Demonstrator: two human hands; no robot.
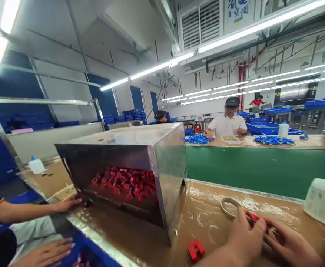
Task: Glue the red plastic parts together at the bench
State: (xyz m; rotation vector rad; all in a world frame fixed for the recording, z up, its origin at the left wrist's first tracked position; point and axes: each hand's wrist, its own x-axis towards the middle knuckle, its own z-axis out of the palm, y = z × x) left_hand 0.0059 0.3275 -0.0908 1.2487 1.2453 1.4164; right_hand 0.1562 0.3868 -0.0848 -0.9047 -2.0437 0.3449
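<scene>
At the lower right, my left hand (244,235) pinches a small red plastic piece (253,218) between thumb and fingers. Close against it, my right hand (292,241) is closed with its fingertips at the piece's right end. Something thin and dark shows between the right fingers, too blurred to name. A metal ring (224,208), perhaps a tape roll or hoop, lies on the brown-covered table (206,196) just behind my hands. Another red plastic piece (196,250), with a notch in it, lies on the table left of my left forearm.
A metal box (169,178), open at the front, holds many red pieces (126,181). A white bottle (322,202) stands at right. At left are a co-worker's hands (48,252) and a blue bin (95,248). Beyond the green partition (242,168), a person sits by blue parts (198,139).
</scene>
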